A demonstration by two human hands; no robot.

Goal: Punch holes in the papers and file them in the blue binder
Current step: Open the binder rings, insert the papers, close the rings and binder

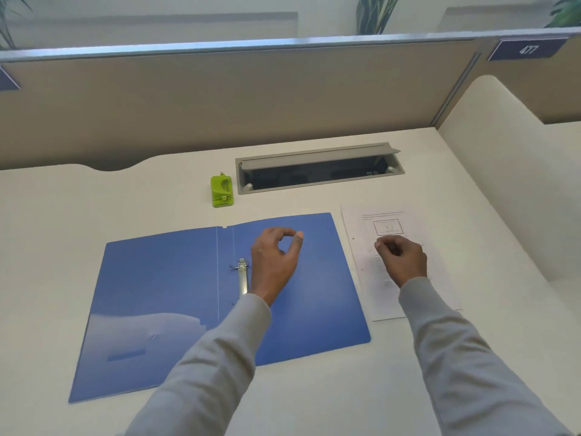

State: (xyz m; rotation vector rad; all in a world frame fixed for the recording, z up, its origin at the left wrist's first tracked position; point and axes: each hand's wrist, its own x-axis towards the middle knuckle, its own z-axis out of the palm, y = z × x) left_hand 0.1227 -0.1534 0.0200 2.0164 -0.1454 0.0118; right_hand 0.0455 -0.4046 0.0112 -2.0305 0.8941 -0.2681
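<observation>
One sheet or a thin stack of papers (364,278) lies flat just right of the blue binder (176,294), beside its right leaf without overlapping it. Two small dark marks sit near the papers' binder-side edge; they are too small to tell if they are punched holes. The right hand (402,259) rests on the papers with its fingers curled in toward the palm, and it cannot be told whether they pinch a sheet.

The binder is spread open on the desk (94,199), with the ring mechanism (242,275) at its spine. The left hand (275,259) is over the binder's right leaf, just right of the rings. Its forefinger is bent toward the thumb in a loop, holding nothing visible.

The green hole punch (222,190) stands beyond the binder's far edge, well apart from both hands. A cable tray (319,171) is set into the desk beyond the binder's far right corner.

If the marks are not holes, filing now would likely skip the punching. A one-handed drag could also fan or crease the sheets, and misaligned edges would probably put the holes off the rings.
</observation>
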